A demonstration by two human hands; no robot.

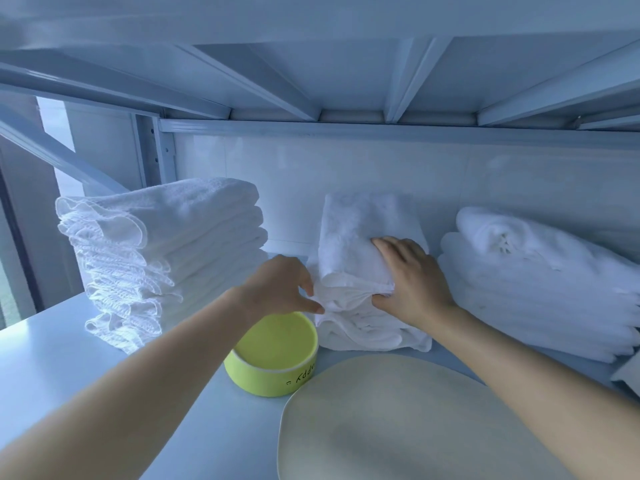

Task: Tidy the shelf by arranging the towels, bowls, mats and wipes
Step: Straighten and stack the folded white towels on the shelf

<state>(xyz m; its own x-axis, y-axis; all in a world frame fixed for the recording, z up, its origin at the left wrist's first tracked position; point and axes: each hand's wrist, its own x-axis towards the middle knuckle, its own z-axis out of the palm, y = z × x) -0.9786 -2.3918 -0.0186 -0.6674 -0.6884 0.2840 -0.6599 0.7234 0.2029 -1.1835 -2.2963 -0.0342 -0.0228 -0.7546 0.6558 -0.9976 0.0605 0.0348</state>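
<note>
Trouble: left hand point(280, 289) pinches, right hand point(412, 282) grips middle towels point(360, 230); uneven tug could spill folds into bowl point(273, 358) at seven o'clock.

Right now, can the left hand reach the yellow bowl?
Probably yes. The left hand pinches the middle towels, but the yellow bowl sits just below it with nothing between. It would have to let go first.

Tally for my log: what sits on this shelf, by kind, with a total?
White towel piles: 3 (left pile, middle pile, right pile)
Yellow-green bowl: 1
Cream mat: 1
Total: 5
Unclear item cut off at right edge, not counted.
</note>
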